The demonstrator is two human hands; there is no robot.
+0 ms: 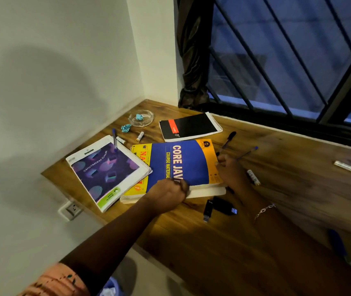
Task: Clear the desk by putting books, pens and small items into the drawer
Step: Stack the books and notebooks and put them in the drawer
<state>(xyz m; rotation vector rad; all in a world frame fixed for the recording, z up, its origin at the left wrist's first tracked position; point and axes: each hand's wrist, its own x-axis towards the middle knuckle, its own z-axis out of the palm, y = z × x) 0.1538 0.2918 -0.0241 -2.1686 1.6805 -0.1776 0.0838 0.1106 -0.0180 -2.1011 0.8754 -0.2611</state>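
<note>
the fingers of the left hand [168,193] are curled over the near edge of the core java book [181,165] and the edge is gripped by them, with the knuckles turned up. the fingers of the right hand [230,169] are bent and laid against the right edge of the same book, but the picture is blurred there, so it cannot be told if the edge is really clasped. a thin bracelet [265,209] is worn on the right wrist.

the thick blue and yellow book is lying flat on the wooden desk [213,242], near the middle. its left part is overlapped by a purple notebook [106,171], and a blue pen [114,139] is laid across the far corner of that notebook. behind the book a black spiral notepad [188,127] is seen. two small batteries [140,136] are lying between the notepad and the purple notebook, and beside them a crumpled blue paper [126,128]. a glass ashtray [149,120] with another blue scrap inside is placed near the corner of the wall.

to the right of the book two more pens [226,143] are lying, and a white marker [253,177] just beside the right forearm. two usb sticks [225,207] are lying near the front edge, between the two arms
</note>
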